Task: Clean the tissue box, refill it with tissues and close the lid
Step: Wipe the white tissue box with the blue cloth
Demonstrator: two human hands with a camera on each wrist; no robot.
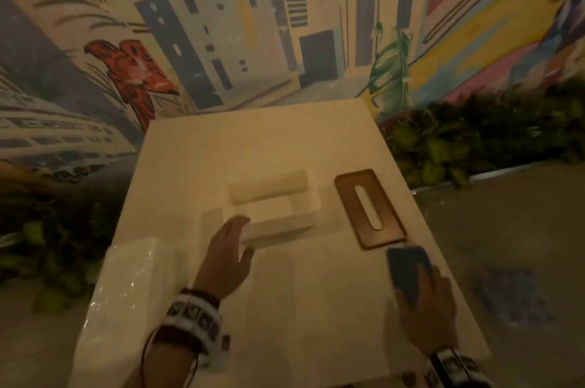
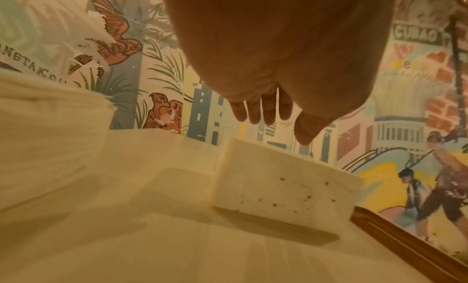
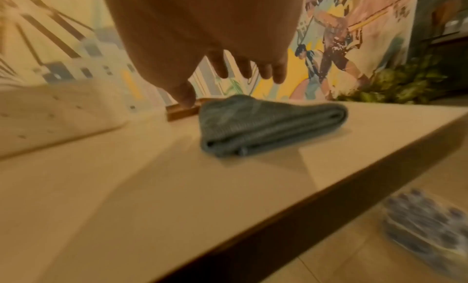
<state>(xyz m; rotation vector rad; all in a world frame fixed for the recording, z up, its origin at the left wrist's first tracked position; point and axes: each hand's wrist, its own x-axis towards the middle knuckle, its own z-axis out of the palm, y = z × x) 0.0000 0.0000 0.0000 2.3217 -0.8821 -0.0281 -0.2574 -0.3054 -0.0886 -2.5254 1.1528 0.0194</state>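
The white tissue box (image 1: 286, 223) stands open mid-table, its front wall dotted with brown specks (image 2: 278, 189). A pale roll-like bundle (image 1: 267, 186) lies along its far side. My left hand (image 1: 237, 239) reaches to the box's near-left corner with straight fingers (image 2: 268, 113); contact is unclear. The wooden lid (image 1: 368, 207), with a long slot, lies flat to the right of the box. A folded blue-grey cloth (image 3: 266, 123) sits near the table's right edge, and my right hand (image 1: 418, 280) hovers over it with fingers (image 3: 247, 69) spread, holding nothing.
A plastic-wrapped tissue pack (image 1: 126, 286) lies at the table's left side. The table (image 1: 316, 324) ends just right of the cloth. Leafy plants (image 1: 474, 140) line both sides, a painted mural wall stands behind, and a purple patterned object (image 3: 428, 227) lies on the floor.
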